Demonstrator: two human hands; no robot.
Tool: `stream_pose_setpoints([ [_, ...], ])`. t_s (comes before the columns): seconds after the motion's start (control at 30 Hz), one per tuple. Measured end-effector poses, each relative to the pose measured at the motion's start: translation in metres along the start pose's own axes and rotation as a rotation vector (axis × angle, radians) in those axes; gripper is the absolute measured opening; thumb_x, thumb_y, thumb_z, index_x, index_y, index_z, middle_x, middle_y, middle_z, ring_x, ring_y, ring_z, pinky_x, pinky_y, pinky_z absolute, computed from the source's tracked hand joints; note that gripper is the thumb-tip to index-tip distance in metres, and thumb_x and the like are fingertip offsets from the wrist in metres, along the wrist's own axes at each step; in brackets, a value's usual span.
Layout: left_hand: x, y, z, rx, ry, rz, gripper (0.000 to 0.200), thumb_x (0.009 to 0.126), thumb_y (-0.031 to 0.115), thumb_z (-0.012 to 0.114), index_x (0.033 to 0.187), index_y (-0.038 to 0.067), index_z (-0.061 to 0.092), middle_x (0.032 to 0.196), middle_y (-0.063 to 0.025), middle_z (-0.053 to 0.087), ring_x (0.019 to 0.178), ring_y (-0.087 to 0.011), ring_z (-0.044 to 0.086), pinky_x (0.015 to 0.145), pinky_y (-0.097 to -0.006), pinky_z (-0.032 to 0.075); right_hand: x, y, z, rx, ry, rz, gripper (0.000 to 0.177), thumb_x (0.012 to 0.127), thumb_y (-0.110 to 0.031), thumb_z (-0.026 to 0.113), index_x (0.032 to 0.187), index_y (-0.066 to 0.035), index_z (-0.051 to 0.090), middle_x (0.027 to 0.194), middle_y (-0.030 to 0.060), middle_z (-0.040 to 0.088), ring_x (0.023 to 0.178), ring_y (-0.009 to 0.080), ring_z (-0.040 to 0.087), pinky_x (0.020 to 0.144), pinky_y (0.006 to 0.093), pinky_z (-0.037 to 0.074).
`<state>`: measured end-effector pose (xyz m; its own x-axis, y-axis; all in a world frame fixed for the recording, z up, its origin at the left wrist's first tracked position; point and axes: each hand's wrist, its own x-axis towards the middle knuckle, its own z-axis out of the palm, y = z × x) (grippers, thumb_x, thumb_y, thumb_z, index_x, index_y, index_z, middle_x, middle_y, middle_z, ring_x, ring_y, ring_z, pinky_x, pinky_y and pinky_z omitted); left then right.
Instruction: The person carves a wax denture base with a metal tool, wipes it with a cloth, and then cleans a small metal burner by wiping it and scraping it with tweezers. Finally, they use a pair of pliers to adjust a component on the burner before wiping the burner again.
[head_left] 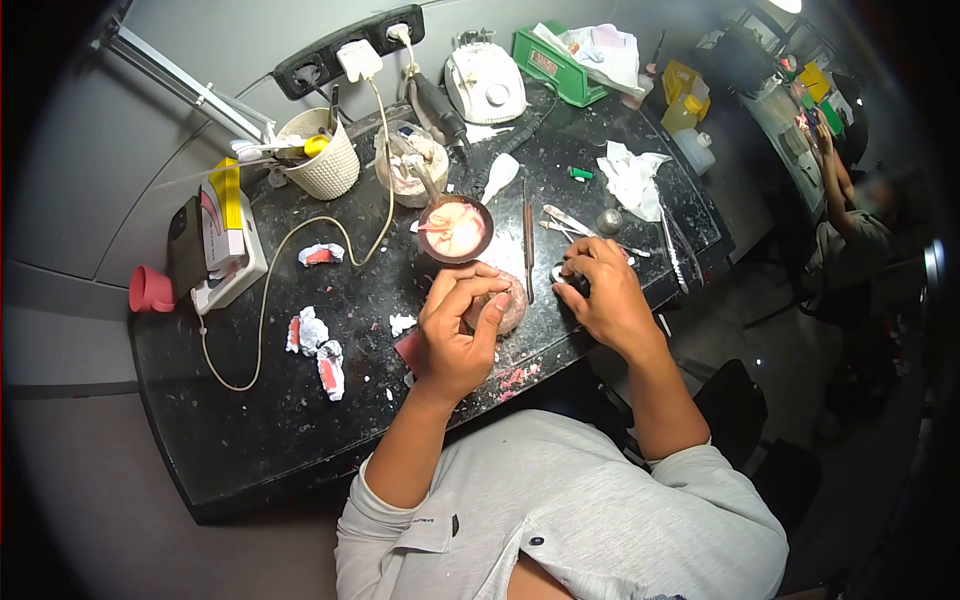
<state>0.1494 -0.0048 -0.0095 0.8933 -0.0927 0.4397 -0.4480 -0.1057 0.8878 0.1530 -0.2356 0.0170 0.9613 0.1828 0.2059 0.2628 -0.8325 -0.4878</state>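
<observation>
My left hand is at the table's front part, fingers curled and thumb bent around a rounded, pinkish, rough-looking lump. Part of that lump is hidden by the fingers. My right hand has its fingertips pinched on a small white round piece, mostly covered by the thumb and forefinger. Just beyond my left hand is a small dark pan with pale pink, wax-like material in it. Between the hands lies a thin metal hand tool.
White-and-pink crumpled pieces lie on the black table. Around the back stand a woven cup, a white control unit and a green bin. A white cable loops leftward. Another person works at right.
</observation>
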Motion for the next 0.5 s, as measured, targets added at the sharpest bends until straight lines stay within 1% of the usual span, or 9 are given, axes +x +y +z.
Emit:
stream_pose_setpoints([
  [0.23,0.0013,0.0025,-0.0007,0.02,-0.013,0.028,0.013,0.096,-0.002,0.073,0.108,-0.004,0.073,0.116,-0.0131,0.066,0.099,-0.0166,0.065,0.083,-0.0279,0.054,-0.001,0.0003,0.0025,0.047,-0.006,0.052,0.017,0.082,-0.005,0.084,0.093,0.0,0.072,0.118,0.0154,0.068,0.113,0.0367,0.063,0.101,0.0448,0.048],
  [0.47,0.0008,0.0034,-0.0015,0.004,-0.012,0.026,0.013,0.095,-0.003,0.072,0.108,-0.004,0.073,0.116,-0.0138,0.066,0.103,-0.0184,0.066,0.087,-0.0295,0.054,-0.0015,-0.0021,0.0016,0.061,-0.004,0.075,0.015,0.082,-0.002,0.083,0.092,0.0,0.071,0.119,0.0158,0.07,0.115,0.0369,0.063,0.104,0.0443,0.048],
  [0.5,0.0009,0.0036,-0.0015,0.004,-0.012,0.025,0.013,0.095,-0.003,0.072,0.108,-0.004,0.073,0.116,-0.0138,0.066,0.103,-0.0184,0.066,0.087,-0.0295,0.054,-0.0017,0.0001,0.002,0.05,-0.014,0.064,0.017,0.082,-0.003,0.083,0.094,0.0,0.071,0.12,0.0154,0.07,0.116,0.0367,0.063,0.104,0.0441,0.048],
])
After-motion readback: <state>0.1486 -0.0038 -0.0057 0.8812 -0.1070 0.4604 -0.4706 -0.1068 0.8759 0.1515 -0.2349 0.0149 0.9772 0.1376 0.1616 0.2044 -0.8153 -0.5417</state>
